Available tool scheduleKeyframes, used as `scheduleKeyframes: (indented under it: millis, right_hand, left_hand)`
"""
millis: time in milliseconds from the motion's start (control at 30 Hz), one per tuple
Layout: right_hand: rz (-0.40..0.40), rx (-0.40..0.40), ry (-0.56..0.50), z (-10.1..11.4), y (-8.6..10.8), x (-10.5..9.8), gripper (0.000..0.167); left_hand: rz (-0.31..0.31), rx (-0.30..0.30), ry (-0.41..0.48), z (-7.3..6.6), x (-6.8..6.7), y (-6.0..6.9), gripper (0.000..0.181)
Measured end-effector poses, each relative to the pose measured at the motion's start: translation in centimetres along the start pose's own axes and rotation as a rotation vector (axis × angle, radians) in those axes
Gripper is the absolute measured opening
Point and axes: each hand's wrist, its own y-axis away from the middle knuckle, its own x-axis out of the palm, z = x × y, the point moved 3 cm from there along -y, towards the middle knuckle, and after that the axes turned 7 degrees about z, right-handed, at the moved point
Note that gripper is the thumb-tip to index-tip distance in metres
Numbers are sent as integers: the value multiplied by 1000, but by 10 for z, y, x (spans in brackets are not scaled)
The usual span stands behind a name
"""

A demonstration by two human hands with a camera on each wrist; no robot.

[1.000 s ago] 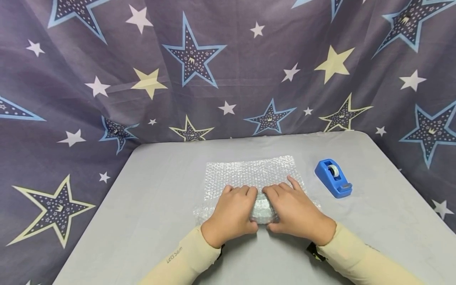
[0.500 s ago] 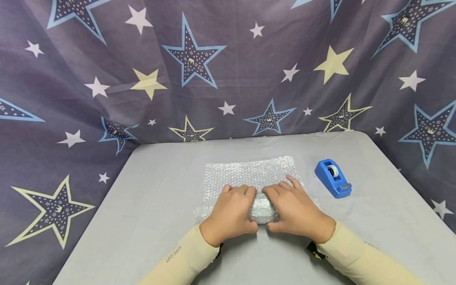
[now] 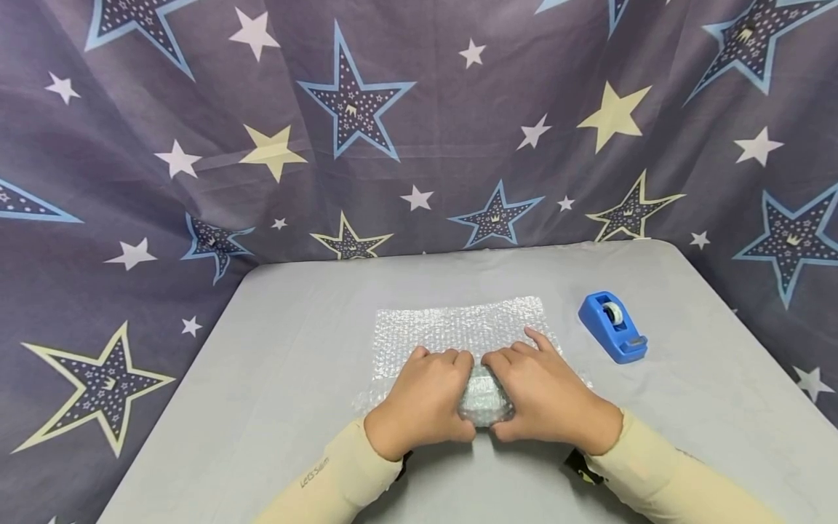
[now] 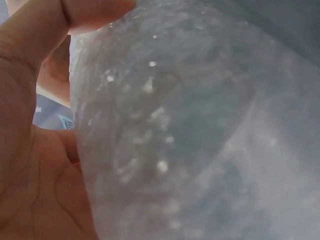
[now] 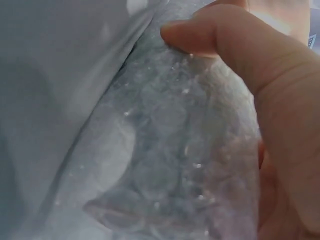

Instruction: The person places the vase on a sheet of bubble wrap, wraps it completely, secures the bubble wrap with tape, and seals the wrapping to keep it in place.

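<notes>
A clear bubble wrap sheet lies on the table, its near part wrapped round something pale green as a bundle. What is inside cannot be made out through the layers. My left hand grips the bundle from the left, fingers over the far side and thumb at the near side. From the right, my right hand holds it the same way, one finger raised off the wrap. Both wrist views show a thumb pressing the bubble wrap, blurred up close.
A blue tape dispenser with a roll of clear tape stands on the grey-covered table, right of the sheet. Behind the table hangs a dark curtain printed with stars.
Both hands and the bundle have shifted slightly towards me, and the sheet's far edge has come nearer with them. The grip looks the same, and the tape dispenser has stayed put.
</notes>
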Motion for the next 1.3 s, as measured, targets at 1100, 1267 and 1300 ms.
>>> scheduleKeyframes:
  millis: [1100,1267,1300]
  right_hand:
    - [57,-4,-126,-9,-2,5,85]
    - [77,9,-141,-11,-2,6,87]
    - [81,12,-146,-11,-2,7,87]
  left_hand:
    - [64,-17,10,2,6,-3,84]
    - [46,-19,-6,2,8,-3,84]
    - [41,-20,-7,2,8,-3,84]
